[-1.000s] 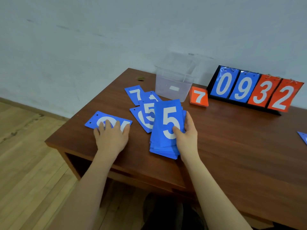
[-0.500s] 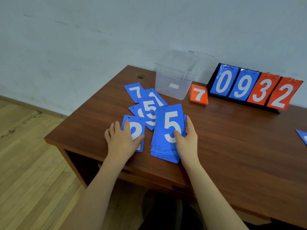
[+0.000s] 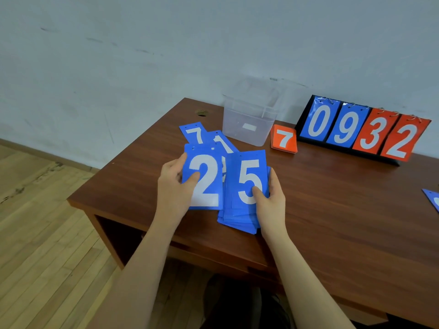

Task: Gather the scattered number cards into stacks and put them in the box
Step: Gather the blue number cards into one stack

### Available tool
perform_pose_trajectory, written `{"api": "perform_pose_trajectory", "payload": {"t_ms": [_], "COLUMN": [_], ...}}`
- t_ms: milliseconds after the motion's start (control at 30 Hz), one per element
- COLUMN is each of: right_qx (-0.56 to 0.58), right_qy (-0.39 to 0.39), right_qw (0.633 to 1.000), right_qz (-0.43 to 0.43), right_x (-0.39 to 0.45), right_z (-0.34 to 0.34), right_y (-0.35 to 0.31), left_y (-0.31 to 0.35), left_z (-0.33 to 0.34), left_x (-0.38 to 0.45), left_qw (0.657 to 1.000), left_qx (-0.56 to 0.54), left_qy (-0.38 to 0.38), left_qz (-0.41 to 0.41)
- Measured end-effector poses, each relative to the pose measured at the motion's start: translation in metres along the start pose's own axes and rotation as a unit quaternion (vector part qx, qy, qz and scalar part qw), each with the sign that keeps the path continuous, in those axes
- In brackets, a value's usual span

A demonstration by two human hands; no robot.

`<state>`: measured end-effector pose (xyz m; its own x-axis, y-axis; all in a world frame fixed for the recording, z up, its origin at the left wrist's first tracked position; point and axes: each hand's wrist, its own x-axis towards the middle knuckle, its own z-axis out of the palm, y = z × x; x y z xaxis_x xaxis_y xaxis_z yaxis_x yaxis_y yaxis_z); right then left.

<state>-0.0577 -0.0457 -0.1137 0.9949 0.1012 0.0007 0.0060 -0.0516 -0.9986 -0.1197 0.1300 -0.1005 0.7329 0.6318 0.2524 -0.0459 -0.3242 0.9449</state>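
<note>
At frame centre we are holding a blue 2 card [image 3: 204,180] in our left grip [image 3: 174,186], and our right grip [image 3: 270,198] is clasping the blue stack [image 3: 244,193] topped by a 5. Above, two blue cards [image 3: 209,136] are lying before the clear box [image 3: 249,119]; one orange stack [image 3: 283,141] and one four-digit scoreboard [image 3: 363,129] are sitting upper right on the desk [image 3: 332,222].

The box [image 3: 249,124] is open on top. Blue cards [image 3: 209,138] lie just left of the box, an orange stack [image 3: 283,140] just right. The desk [image 3: 332,210] is bare nearer than the box, on the right.
</note>
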Motion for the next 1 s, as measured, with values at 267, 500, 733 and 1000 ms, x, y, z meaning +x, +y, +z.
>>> {"api": "perform_pose_trajectory", "payload": {"t_ms": [267,500,733,1000], "right_qx": [0.116,0.037,-0.009,-0.028], "right_qy": [-0.036,-0.034,0.021,0.042], "right_qw": [0.993,0.998,0.999,0.999], "right_qz": [0.003,-0.04,-0.025,-0.009], "right_x": [-0.003,0.002,0.025,0.04], "right_z": [0.002,-0.005,-0.019,-0.018], "right_y": [-0.012,-0.007,-0.001,0.003], "left_y": [0.013,0.004,-0.022,-0.027], "left_z": [0.046,0.061,0.049,0.066], "left_x": [-0.013,-0.013,0.033,0.058], "left_qw": [0.991,0.997,0.928,0.839], "left_qx": [0.061,0.027,0.36,0.476], "left_qy": [-0.053,-0.035,-0.094,-0.259], "left_qz": [0.106,0.06,-0.032,0.047]}}
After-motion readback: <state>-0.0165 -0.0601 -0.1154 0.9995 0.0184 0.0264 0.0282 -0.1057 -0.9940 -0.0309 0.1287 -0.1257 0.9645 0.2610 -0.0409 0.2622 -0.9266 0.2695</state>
